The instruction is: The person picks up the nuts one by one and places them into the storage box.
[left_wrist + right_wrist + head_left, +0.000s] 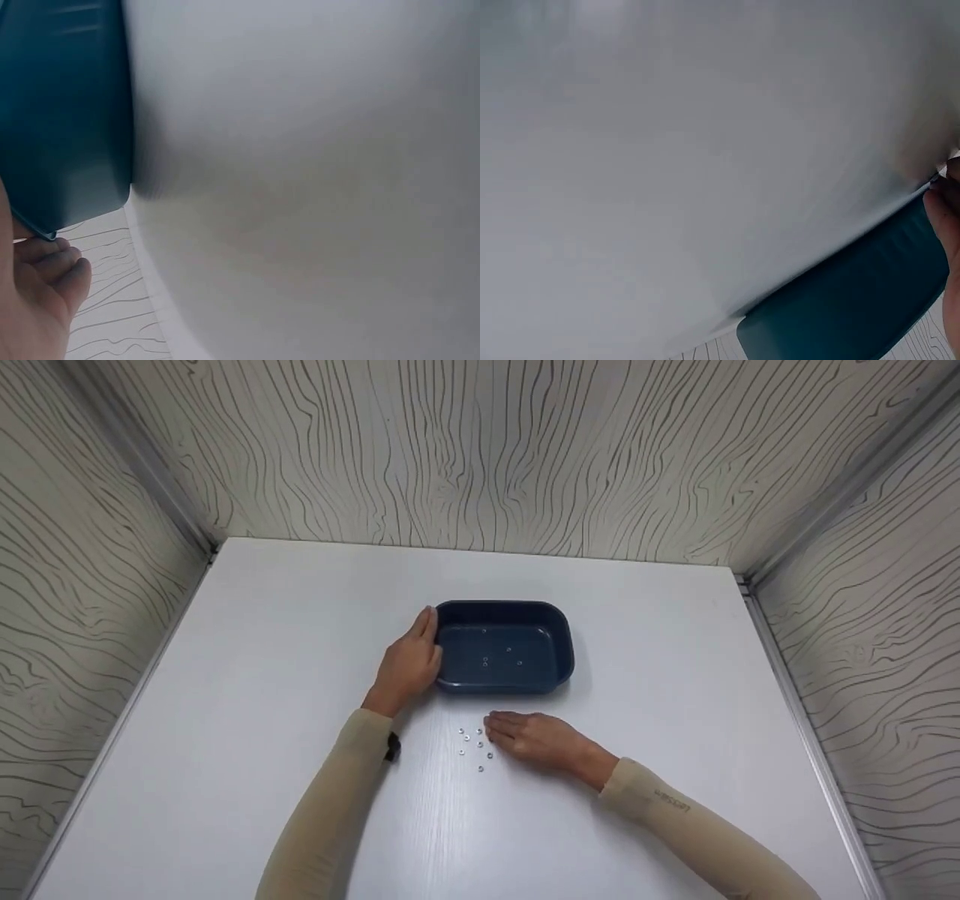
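White bench carries a blue tray; left hand rests flat against its near-left wall. Right hand lies spread, fingertips touching small washers just before it.

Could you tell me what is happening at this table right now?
A person rests the left hand against the left side of a dark blue tray on the white table. The right hand lies flat just in front of the tray, its fingers at a scatter of small metal nuts. A few similar nuts already lie inside the tray.
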`<control>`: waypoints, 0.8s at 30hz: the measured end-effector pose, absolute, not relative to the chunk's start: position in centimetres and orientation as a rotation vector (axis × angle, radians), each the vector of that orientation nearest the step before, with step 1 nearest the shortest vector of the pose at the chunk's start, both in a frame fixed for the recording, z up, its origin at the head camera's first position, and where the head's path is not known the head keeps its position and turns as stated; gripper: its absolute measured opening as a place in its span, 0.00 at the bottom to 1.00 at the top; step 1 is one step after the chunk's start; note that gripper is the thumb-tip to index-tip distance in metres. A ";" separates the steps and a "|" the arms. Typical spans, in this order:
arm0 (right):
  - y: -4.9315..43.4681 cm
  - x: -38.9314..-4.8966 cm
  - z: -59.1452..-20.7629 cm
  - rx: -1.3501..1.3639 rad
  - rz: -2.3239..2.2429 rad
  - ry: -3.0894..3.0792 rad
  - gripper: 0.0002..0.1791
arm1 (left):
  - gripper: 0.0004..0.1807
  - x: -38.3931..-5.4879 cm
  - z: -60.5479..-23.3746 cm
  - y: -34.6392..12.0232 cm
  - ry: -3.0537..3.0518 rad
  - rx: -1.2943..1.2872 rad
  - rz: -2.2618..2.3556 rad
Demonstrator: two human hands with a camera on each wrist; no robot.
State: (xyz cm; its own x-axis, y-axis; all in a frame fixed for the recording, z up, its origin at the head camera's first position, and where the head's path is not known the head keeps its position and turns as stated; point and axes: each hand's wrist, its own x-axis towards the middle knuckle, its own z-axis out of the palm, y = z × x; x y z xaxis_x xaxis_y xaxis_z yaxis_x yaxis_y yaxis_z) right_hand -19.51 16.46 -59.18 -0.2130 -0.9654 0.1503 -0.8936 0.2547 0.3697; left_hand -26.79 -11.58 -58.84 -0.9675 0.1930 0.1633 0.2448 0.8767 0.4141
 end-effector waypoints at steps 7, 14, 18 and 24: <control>16.8 -19.9 -58.7 1.697 -0.305 -2.227 0.22 | 0.35 -26.9 -58.7 -11.7 -2.922 -0.344 -0.693; 16.8 -19.9 -58.9 1.689 -0.298 -2.202 0.18 | 0.35 -26.8 -58.5 -11.6 -2.931 -0.347 -0.673; 16.8 -20.0 -59.2 1.679 -0.289 -2.155 0.16 | 0.35 -26.7 -58.4 -11.5 -2.942 -0.336 -0.666; 16.7 -20.1 -59.2 1.695 -0.284 -2.126 0.16 | 0.35 -26.7 -58.5 -11.6 -2.931 -0.348 -0.673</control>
State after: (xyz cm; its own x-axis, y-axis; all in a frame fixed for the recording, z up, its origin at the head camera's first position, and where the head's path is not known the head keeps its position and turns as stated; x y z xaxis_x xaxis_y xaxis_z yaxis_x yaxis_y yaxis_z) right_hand -20.10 16.66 -59.17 -0.1803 -0.9661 0.1850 -0.8838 0.2417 0.4006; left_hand -26.65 -11.60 -58.54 -0.9673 0.1963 0.1609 0.2468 0.8751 0.4162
